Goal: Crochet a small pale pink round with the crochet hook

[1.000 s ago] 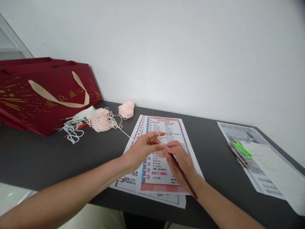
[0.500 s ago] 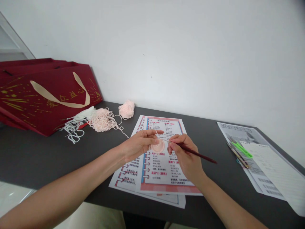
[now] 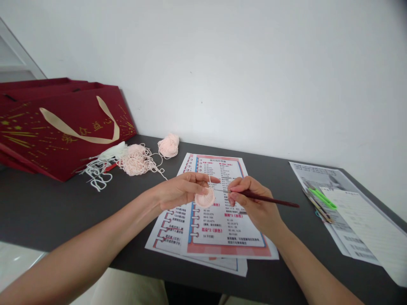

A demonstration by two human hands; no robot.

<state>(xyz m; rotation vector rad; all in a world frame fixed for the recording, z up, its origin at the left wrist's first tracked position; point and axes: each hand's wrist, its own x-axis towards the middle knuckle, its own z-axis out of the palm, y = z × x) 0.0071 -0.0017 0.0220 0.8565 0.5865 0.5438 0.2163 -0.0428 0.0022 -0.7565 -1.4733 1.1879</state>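
Observation:
Between the thumb and fingers of my left hand (image 3: 179, 190) is a small round pale-pink crochet piece (image 3: 205, 198). A strand of yarn runs up over the left index finger, which is stretched out. My right hand (image 3: 251, 199) grips a crochet hook (image 3: 270, 201) with a long dark red-brown handle, held nearly level. Its thin metal tip points left and reaches the upper right edge of the crochet piece; whether it sits in a stitch is too small to tell. Both hands are above printed pattern sheets (image 3: 229, 231).
Left of the sheets lie a loose pink yarn heap (image 3: 136, 160), a pink yarn ball (image 3: 168, 145) and white yarn (image 3: 101, 167). Red gift bags (image 3: 63, 127) stand behind them. On the right, a green-handled tool (image 3: 322, 198) rests on papers (image 3: 359, 220) on the dark table (image 3: 127, 216).
My right hand and the hook have shifted a little right, and the hook lies more level. The crochet piece and my left hand have moved slightly left, with more of the piece's face showing.

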